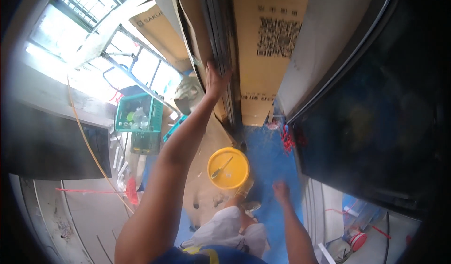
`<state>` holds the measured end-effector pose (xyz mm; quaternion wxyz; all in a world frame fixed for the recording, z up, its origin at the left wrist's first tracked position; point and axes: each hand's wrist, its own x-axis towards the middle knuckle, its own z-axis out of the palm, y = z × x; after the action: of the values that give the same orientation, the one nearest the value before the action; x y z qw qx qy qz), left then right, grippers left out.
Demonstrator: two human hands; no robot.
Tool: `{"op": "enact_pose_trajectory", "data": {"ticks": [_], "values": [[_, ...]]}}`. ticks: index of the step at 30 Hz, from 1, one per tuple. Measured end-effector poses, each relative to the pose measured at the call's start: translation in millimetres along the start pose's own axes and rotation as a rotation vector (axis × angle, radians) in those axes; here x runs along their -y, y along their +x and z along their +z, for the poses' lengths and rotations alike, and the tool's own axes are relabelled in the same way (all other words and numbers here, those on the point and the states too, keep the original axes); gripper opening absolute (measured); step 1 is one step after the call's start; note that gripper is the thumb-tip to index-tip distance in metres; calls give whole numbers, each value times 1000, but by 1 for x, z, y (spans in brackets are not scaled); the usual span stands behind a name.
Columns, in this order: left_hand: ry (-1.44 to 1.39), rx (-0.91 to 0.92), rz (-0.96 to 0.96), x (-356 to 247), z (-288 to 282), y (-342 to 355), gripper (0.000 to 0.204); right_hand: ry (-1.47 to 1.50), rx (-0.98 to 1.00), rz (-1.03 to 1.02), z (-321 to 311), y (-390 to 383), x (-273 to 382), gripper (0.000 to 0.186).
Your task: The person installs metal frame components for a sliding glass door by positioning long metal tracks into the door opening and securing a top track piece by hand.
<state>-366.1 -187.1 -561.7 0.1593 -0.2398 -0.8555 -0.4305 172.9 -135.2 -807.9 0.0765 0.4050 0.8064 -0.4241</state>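
My left arm reaches up and forward. My left hand (217,82) is wrapped round the edge of a tall dark metal frame profile (217,24), which stands against brown cardboard. My right hand (281,189) hangs low over the blue floor, away from any object; it is small and blurred, so its fingers cannot be made out. Between my arms a yellow round bucket lid or bucket top (237,175) sits on the floor, with a screwdriver-like tool (221,167) lying on it.
A large cardboard panel (256,81) stands ahead. A dark glossy panel (371,109) fills the right. At left are a teal crate (123,116), a metal ladder-like frame (157,76) and an orange cable (87,139). Cardboard sheeting (197,184) covers part of the blue floor (268,156).
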Motion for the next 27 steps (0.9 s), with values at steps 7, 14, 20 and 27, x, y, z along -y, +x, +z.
{"op": "enact_pose_trajectory", "data": {"ticks": [7, 14, 20, 27], "values": [[-347, 40, -210, -32, -6, 22, 73, 147, -144, -569, -119, 30, 204, 40], [-356, -49, -307, -54, -26, 57, 78, 695, -225, -1042, -265, 143, 587, 51], [-475, -286, -65, -167, -81, 111, 62, 442, -303, -1003, -302, 171, 669, 50], [-511, -195, 106, -209, -120, 201, 50, 365, -394, -1025, -304, 168, 684, 43]]}}
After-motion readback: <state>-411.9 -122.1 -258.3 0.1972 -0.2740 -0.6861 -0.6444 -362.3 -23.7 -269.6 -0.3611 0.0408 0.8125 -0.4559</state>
